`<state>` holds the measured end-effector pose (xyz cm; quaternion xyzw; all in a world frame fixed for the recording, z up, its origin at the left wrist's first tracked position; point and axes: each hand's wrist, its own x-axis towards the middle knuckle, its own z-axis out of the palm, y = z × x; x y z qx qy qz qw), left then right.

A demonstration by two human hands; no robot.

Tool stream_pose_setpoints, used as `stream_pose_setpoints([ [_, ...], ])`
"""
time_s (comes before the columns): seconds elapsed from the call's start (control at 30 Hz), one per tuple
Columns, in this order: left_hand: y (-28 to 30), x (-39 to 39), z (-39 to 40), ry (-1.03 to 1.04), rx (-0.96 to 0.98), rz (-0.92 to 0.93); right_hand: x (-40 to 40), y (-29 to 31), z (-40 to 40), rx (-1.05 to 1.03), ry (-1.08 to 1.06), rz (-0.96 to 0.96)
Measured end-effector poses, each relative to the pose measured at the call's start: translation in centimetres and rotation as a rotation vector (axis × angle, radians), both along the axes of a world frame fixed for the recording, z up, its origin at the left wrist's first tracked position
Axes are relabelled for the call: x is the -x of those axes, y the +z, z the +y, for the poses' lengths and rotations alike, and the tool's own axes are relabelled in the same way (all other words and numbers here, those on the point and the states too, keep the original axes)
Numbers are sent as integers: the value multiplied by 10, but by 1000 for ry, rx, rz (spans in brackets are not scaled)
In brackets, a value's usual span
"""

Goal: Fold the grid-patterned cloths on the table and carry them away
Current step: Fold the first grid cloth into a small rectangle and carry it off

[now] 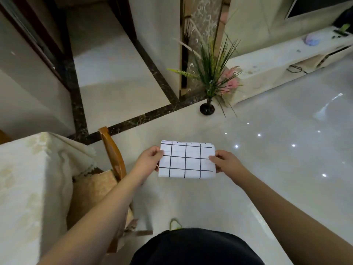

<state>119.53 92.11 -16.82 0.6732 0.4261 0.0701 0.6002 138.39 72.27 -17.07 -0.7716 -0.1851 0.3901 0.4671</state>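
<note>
A folded stack of white cloth with a black grid pattern (187,160) is held flat in the air above the floor, in front of me. My left hand (150,160) pinches its left edge, thumb on top and fingers underneath. My right hand (226,162) pinches the right edge the same way. Several layers show along the far edge of the stack. The table (24,178), covered in a cream cloth, stands at my lower left, away from both hands.
A wooden chair (112,155) with a woven seat sits tucked against the table. A black vase with grass and pink flowers (210,77) stands on the glossy floor ahead. A low white cabinet (282,60) runs along the right wall. A doorway opens at the upper left.
</note>
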Motion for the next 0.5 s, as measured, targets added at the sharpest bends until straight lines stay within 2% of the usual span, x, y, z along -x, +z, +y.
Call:
stream_pose_setpoints([
  [0.5, -9, -38, 103, 237, -23, 43, -81, -25, 162, 4, 150, -13],
])
